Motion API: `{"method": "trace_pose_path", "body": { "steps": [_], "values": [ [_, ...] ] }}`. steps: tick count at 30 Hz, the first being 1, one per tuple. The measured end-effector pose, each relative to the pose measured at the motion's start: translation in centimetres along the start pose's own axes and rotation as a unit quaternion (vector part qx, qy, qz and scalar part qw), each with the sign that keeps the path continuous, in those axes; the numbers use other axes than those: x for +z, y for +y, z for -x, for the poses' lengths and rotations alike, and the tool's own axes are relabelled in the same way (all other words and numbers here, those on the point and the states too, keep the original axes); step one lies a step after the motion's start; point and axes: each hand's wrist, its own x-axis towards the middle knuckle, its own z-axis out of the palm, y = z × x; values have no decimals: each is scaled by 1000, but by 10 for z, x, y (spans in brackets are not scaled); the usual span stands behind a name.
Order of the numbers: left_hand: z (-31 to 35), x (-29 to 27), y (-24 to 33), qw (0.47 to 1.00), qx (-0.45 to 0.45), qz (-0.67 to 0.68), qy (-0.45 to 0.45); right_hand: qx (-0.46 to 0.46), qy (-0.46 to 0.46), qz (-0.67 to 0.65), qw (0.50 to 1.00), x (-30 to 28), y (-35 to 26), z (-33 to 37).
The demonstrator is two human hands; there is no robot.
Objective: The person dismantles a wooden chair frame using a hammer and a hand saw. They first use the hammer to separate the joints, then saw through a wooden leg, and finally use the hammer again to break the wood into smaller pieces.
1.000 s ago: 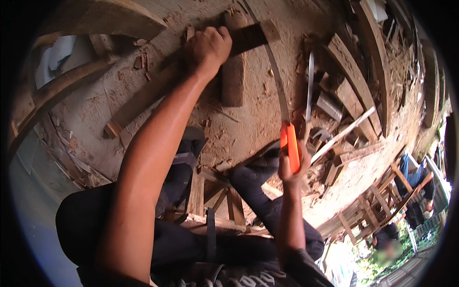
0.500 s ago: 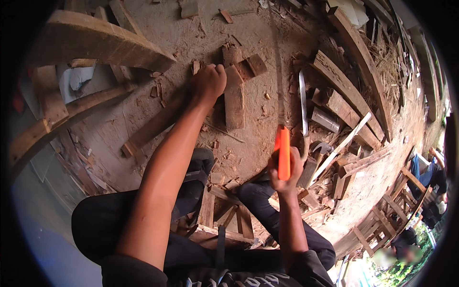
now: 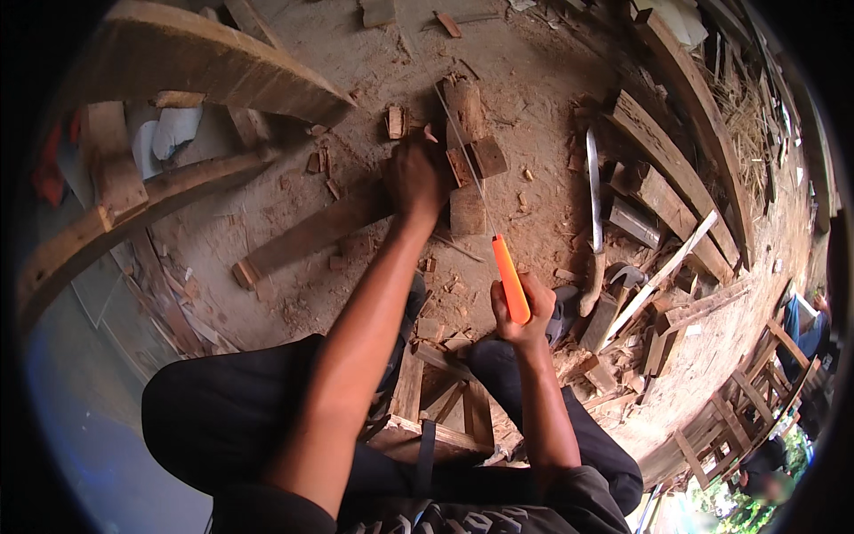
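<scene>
- The right hand (image 3: 519,311) was closed around the orange handle (image 3: 511,279) of a handsaw, its fingers wrapped fully about the grip.
- The thin saw blade (image 3: 464,151) ran up and away from the handle, seen edge-on, and crossed the top of a short wooden block (image 3: 467,178) lying on the ground.
- The left hand (image 3: 416,178) was pressed down, fingers curled, on the near end of that block, just beside the blade; whether it gripped or merely pinned the wood could not be told.
- A long plank (image 3: 302,240) lay under the left hand and ran down to the left across the dirt floor (image 3: 534,116), which was strewn with sawdust and chips.
- A small square offcut (image 3: 395,122) lay near the block, to its upper left.
- To the right of the saw, well apart from it, a long knife with a wooden handle (image 3: 593,200) rested on the floor among stacked timbers (image 3: 658,191).
- A large curved beam (image 3: 196,62) crossed the upper left of the view.
- The person sat in dark trousers (image 3: 222,418), knees either side of a low wooden frame (image 3: 436,400).
</scene>
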Motion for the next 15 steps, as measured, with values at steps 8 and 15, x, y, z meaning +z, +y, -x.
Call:
{"method": "trace_pose_path", "body": {
  "steps": [8,15],
  "values": [
    [-1,0,13,998,-60,-15,-1,20,-16,14,1000,11,8,5],
    [9,14,-9,995,8,-99,3,64,-88,8,994,1,-3,5]
  ]
}}
